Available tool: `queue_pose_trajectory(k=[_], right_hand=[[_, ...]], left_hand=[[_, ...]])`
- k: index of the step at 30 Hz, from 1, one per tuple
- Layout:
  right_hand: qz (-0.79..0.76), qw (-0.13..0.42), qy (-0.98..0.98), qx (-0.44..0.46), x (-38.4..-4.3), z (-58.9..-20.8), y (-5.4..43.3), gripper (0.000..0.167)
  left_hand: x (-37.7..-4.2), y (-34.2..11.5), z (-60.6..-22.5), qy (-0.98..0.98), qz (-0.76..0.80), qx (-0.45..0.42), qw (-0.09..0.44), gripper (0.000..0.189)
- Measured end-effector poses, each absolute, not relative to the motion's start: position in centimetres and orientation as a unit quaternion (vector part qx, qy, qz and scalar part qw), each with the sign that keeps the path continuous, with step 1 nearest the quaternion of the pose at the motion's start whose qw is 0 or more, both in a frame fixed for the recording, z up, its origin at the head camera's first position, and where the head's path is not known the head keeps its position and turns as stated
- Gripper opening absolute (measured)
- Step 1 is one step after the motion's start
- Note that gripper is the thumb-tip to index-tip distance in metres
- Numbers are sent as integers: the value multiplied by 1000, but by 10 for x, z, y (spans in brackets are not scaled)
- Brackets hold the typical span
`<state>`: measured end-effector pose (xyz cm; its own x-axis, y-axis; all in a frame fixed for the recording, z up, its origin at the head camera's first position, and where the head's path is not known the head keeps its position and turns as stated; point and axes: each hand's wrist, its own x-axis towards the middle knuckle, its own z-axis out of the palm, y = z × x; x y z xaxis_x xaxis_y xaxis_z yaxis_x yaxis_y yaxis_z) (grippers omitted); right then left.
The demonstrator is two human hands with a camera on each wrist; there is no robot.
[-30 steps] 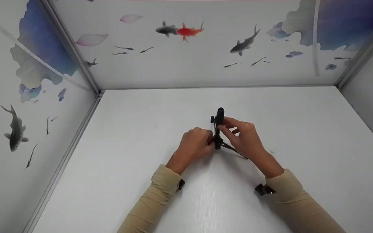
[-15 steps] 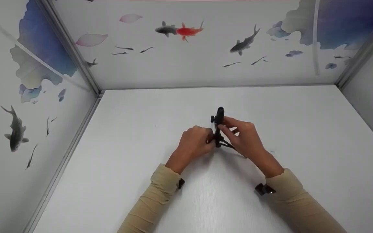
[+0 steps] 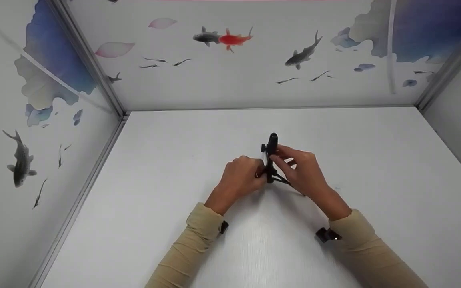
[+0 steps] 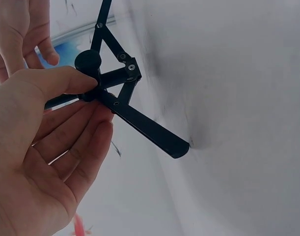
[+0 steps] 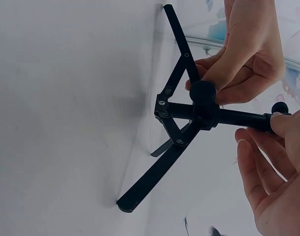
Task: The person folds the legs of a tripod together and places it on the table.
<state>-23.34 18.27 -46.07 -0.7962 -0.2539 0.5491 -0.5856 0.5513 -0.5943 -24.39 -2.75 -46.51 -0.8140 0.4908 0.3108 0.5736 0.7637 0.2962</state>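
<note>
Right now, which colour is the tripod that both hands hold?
The tripod is black; it shows best in the right wrist view.

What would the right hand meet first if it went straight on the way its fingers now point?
The right hand would first press against the black tripod it pinches; what lies beyond is unclear in depth.
</note>
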Motion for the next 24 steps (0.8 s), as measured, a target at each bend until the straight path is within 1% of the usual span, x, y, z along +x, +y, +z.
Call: queue_pose_trajectory(k=[5, 24], right_hand=[[406, 205, -856, 246, -232, -460, 183, 27], [403, 205, -858, 242, -233, -460, 183, 29]], left_hand=[[-244, -27, -466, -932, -189, -287, 115, 21], [-243, -28, -461, -931, -192, -287, 115, 22]])
